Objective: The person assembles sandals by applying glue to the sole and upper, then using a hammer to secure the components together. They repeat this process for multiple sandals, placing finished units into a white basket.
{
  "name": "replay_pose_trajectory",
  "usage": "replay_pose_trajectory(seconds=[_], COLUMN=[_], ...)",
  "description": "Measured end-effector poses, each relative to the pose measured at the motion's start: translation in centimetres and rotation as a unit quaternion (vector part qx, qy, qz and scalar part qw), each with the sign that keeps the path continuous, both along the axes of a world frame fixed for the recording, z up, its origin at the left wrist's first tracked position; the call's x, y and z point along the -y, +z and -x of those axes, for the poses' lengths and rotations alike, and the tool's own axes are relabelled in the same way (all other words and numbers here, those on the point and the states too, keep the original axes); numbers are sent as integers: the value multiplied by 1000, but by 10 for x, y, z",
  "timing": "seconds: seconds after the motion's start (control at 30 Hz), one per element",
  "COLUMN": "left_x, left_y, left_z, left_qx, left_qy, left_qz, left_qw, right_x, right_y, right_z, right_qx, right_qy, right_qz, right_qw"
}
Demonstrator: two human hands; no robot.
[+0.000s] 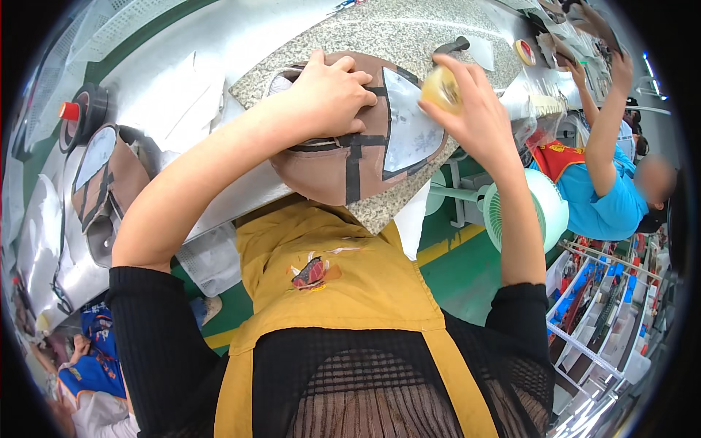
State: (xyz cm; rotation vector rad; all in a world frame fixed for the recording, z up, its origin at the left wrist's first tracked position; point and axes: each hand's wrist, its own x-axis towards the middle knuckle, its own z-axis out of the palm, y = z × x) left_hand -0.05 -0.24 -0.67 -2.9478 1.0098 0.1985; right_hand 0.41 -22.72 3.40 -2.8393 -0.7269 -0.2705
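A rounded brown bag piece point(321, 171) with black tape strips and a pale, shiny panel point(410, 124) lies on the speckled stone slab. My left hand point(332, 95) rests on top of it, fingers spread and slightly bent against the brown surface. Above the panel's far right edge, my right hand point(471, 109) is closed around a yellowish, translucent lump point(442, 89) with a darker middle. Whether the lump touches the panel I cannot tell.
The speckled slab point(394, 33) bears a tape roll point(524, 52) and a dark strip point(451, 45). At left stand a similar brown piece point(120, 171) and a black roll point(84, 117). A green fan point(529, 212) stands by my right forearm; a co-worker in blue point(606, 190) is beyond.
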Motion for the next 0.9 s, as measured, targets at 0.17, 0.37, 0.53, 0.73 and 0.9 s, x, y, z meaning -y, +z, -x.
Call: replay_pose_trajectory(seconds=[0.17, 0.37, 0.53, 0.73, 0.9], left_x=[-3, -3, -9, -10, -7], left_y=[1, 5, -1, -3, -1], left_z=[1, 1, 5, 3, 2], left_qx=[4, 12, 31, 32, 22], left_qy=[-2, -19, -22, -30, -28], left_qz=[-12, 5, 41, 66, 74], left_qw=[1000, 1000, 998, 997, 997], right_x=[8, -21, 6, 123, 159], right_y=[7, 1, 23, 20, -21], right_z=[48, 84, 47, -99, -179], right_qx=[-50, -135, -189, 97, 79], right_qy=[-26, 34, 55, -106, -164], right_qz=[-17, -91, -300, -209, -103], right_qw=[998, 986, 933, 967, 978])
